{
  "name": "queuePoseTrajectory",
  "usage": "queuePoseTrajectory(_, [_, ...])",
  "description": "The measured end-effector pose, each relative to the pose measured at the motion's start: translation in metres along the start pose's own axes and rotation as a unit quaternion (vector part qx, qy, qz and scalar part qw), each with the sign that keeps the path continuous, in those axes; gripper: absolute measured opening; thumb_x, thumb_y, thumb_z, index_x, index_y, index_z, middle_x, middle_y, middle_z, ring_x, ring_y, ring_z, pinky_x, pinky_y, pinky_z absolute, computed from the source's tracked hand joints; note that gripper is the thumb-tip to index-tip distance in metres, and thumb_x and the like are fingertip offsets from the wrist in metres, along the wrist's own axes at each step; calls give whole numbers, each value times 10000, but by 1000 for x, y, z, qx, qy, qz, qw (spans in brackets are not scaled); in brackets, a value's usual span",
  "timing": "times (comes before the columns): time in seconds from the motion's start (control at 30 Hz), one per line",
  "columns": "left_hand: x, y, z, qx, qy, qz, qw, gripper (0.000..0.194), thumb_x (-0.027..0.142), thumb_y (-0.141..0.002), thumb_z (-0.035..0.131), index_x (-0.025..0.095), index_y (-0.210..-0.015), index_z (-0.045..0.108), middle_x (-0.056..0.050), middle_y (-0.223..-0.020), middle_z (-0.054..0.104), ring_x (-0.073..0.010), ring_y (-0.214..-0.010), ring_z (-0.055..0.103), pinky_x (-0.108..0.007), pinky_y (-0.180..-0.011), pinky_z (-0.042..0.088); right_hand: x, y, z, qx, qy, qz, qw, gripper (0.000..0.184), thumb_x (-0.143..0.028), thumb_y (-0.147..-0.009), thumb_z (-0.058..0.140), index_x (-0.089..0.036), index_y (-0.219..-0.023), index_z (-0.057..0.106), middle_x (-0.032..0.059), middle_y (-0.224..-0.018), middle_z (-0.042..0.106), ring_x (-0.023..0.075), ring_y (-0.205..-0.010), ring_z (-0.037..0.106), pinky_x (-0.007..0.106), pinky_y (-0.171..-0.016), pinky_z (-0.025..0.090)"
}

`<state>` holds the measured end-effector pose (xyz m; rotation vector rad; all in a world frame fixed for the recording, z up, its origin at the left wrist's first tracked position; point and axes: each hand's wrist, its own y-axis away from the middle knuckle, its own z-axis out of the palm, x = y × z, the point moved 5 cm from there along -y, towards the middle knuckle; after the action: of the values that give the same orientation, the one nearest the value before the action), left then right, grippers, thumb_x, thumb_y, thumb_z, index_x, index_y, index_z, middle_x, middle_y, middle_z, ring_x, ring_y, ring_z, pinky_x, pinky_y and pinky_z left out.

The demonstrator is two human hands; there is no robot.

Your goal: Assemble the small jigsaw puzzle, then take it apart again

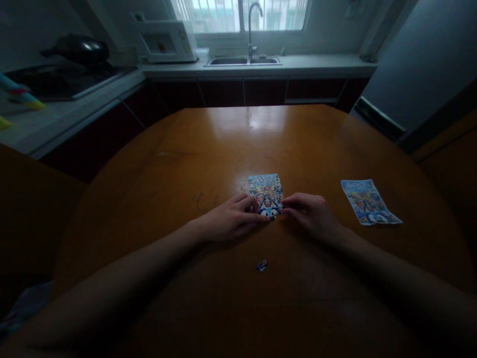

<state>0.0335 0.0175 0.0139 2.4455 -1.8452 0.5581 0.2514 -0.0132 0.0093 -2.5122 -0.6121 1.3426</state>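
A small, colourful jigsaw puzzle point(265, 191), crowded with tiny figures, lies flat on the wooden table. My left hand point(236, 216) curls around its lower left edge. The left thumb reaches along the bottom edge, touching a small dark piece point(272, 218) there. At the lower right edge, my right hand point(309, 211) closes thumb and forefinger on the puzzle's side; whether a loose piece is between them is hidden. Nearer to me, a few small loose puzzle pieces point(262, 265) lie together. The fingers hide part of the puzzle's lower corners.
A creased picture sheet point(367, 199) with a similar print lies to the right on the wooden table point(208, 144). Beyond the table are a sink point(229, 61) with a tall faucet point(250, 30) and a white microwave point(164, 42). A dark wok point(82, 49) stands on the stove at left.
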Motion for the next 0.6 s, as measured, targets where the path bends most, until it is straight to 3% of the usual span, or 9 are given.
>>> queuePoseTrajectory(0.37, [-2, 2, 2, 11, 2, 7, 1000, 356, 290, -1015, 535, 327, -1358, 625, -100, -1095, 558, -229, -1005, 490, -372, -920, 486, -8, 0, 9, -82, 66, -4, 994, 40, -158, -902, 701, -175, -937, 702, 54, -907, 694, 173, -827, 640, 309, -739, 510])
queuePoseTrajectory(0.6, [0, 0, 0, 13, 4, 9, 1000, 357, 274, -1008, 542, 314, -1352, 630, -100, -1080, 557, -228, -1002, 491, -370, -915, 487, -8, 3, 16, -107, 101, -3, 989, 18, -183, -913, 693, -176, -928, 700, 59, -889, 669, 186, -827, 618, 320, -744, 496])
